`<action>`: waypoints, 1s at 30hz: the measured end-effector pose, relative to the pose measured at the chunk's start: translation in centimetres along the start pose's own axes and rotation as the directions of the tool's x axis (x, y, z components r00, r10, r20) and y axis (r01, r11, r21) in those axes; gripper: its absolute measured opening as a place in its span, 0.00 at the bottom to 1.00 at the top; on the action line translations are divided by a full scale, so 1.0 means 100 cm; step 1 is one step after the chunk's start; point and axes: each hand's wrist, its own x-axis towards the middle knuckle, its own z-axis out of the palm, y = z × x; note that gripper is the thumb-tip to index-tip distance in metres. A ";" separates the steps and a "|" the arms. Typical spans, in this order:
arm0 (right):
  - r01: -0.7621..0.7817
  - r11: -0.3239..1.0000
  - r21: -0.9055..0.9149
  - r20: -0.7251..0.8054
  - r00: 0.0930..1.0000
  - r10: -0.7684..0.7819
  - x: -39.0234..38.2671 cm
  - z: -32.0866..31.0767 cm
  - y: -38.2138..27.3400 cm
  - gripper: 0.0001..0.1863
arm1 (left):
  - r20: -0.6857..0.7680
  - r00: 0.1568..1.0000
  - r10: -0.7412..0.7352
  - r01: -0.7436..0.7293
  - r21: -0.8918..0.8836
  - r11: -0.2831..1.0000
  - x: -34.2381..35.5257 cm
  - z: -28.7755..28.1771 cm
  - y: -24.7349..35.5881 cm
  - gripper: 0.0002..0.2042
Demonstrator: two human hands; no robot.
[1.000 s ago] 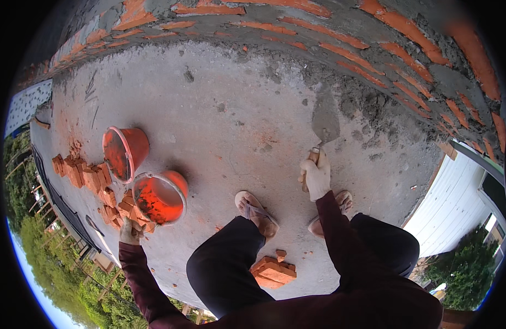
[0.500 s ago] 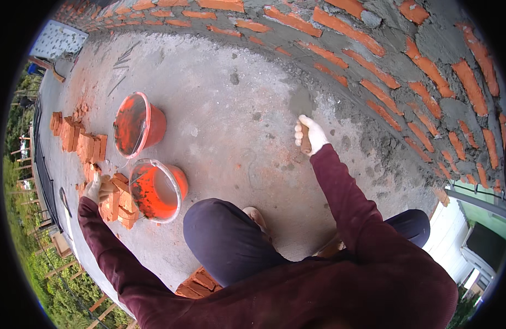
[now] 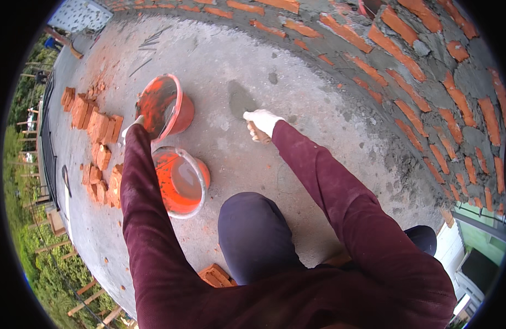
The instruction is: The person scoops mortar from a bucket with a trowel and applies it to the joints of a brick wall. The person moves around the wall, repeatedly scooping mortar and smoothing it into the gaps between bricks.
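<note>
My right hand (image 3: 262,122), in a white glove, is closed around the handle of a trowel (image 3: 242,100). The trowel's grey blade points away from me over the concrete floor. My left hand (image 3: 131,129), also gloved, is at the left rim of the far orange bucket (image 3: 183,112). Its fingers are mostly hidden behind the wrist and sleeve, so I cannot see whether it holds anything. Dark residue coats the inside of that bucket. Nearer me stands a second orange bucket (image 3: 202,178) with a greyish rim and something grey inside, partly behind my left forearm.
Loose and stacked orange bricks (image 3: 102,129) lie left of the buckets, and more bricks (image 3: 215,276) sit by my knee (image 3: 256,230). A mortared brick wall (image 3: 395,71) curves along the right. Thin rods (image 3: 146,46) lie on the far floor. Greenery borders the left edge.
My left hand has moved from the brick pile, away from me and rightward, to the far bucket. My right hand has swung left with the trowel. The view has shifted too.
</note>
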 end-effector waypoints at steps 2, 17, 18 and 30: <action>0.049 0.998 0.040 0.090 0.995 -0.053 0.007 0.036 -0.014 0.13 | 0.248 0.958 0.143 -0.148 -0.002 0.989 0.020 -0.121 -0.067 0.34; 0.205 0.952 0.227 -0.277 0.951 -0.138 -0.157 -0.132 0.084 0.14 | 0.100 0.932 0.349 -0.207 -0.646 0.735 -0.052 -0.047 0.132 0.26; 0.161 0.975 0.151 -0.134 0.981 -0.141 -0.152 -0.141 0.078 0.14 | 0.176 0.914 0.365 -0.188 -0.614 0.766 -0.065 -0.045 0.161 0.27; 0.429 0.683 0.591 -0.569 0.822 -0.024 -0.168 -0.143 0.113 0.15 | 0.089 0.800 0.593 -0.370 -0.705 0.605 -0.209 0.026 0.328 0.32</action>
